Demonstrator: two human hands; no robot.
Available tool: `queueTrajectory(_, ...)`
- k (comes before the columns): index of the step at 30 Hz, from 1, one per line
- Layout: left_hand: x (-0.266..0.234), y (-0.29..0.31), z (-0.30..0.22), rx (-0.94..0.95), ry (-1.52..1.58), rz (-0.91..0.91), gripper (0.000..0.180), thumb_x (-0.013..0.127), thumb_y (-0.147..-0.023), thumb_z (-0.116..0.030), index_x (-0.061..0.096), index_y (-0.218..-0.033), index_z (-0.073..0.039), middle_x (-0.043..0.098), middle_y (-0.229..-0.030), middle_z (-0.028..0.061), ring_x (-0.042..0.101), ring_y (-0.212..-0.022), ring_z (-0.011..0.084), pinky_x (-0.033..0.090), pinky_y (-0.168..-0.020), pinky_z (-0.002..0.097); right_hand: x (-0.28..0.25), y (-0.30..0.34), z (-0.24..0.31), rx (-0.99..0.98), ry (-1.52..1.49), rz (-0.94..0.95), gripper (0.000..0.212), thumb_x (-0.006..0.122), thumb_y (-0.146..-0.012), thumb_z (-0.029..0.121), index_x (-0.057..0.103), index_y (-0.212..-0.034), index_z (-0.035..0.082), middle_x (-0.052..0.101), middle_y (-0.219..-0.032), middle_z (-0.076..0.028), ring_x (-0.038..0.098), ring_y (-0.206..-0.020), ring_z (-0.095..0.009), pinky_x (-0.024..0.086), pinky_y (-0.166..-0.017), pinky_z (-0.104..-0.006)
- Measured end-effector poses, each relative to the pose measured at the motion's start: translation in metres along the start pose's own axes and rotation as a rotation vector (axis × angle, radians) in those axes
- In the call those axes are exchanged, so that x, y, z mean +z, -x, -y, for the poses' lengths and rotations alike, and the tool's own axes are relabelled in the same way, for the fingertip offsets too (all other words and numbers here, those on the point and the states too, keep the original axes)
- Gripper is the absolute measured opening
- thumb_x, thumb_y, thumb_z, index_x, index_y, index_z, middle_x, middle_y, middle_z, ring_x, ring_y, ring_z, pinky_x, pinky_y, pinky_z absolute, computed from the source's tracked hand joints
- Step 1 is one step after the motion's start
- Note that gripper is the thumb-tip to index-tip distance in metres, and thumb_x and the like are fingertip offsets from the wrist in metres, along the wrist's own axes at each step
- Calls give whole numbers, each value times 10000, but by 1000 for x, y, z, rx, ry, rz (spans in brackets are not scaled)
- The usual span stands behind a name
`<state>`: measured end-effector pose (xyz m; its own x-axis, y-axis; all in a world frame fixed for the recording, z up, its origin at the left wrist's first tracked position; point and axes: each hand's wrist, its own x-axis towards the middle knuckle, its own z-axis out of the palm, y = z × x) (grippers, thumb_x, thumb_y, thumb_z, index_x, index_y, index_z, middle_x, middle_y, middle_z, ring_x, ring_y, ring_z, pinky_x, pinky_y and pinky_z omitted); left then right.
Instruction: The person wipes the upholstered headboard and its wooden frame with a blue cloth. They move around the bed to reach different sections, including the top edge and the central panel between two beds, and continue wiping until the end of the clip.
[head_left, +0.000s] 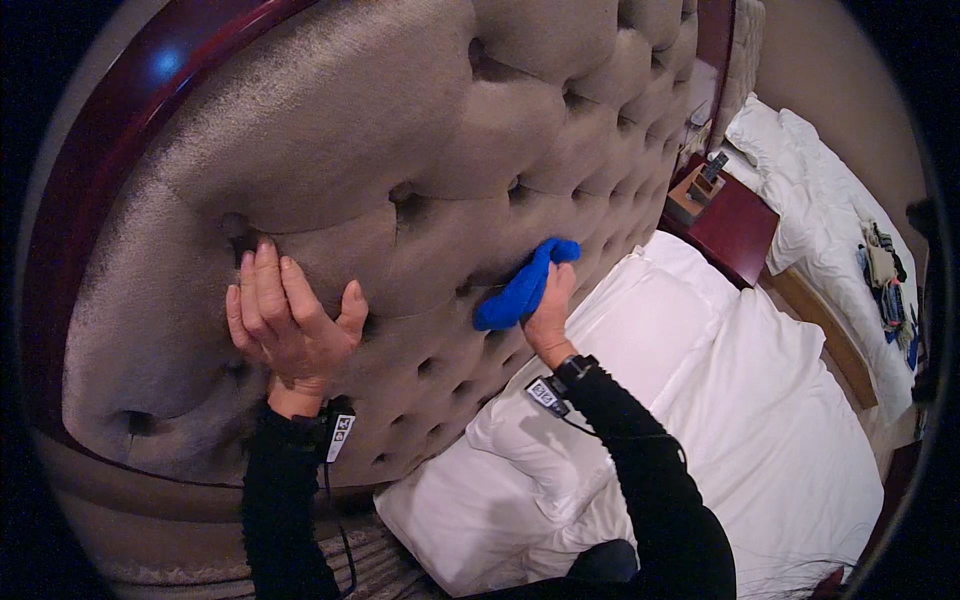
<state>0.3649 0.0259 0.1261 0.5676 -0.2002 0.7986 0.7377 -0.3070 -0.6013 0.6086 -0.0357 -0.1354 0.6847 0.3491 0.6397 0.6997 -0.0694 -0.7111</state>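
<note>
A large grey-brown tufted headboard (330, 130) with deep button dimples fills the upper left, framed in glossy dark red wood (110, 130). Flat against its left part lies my left hand (290, 320), fingers stretched out and holding nothing, the fingertips beside a dimple. My right hand (548, 315) grips a bright blue cloth (525, 290) near the middle of the headboard. Part of the cloth hangs out to the left of the fist, close to the padding; whether it presses on the fabric I cannot tell.
Below the headboard is a bed with rumpled white bedding (740, 410). To the right stands a dark red nightstand (735, 230) with a wooden holder (692, 195) containing a remote (715, 165). Beyond, folded clothes (885, 275) lie on a second white bed (815, 200).
</note>
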Motion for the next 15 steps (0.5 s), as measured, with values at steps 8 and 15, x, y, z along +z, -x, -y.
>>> queueTrajectory(8,-1,4,1,-21,21,1,539,418,-1017,-508,513,-1254,-34,603,-1290,154,542,-1221,295,348,-1076,446,-19,33,7,28,-63,149,444,644,-807,64,560,-1243,51,494,-1217,-218,472,-1127,-429,386,-1022,-470)
queueTrajectory(15,1,5,1,-7,49,15,559,477,-996,-488,487,-1297,-17,556,-1350,169,510,-1257,314,339,-1083,472,-17,15,80,-65,-175,-27,554,722,-699,125,600,-1237,79,467,-1224,-236,441,-1148,-452,366,-1048,-483)
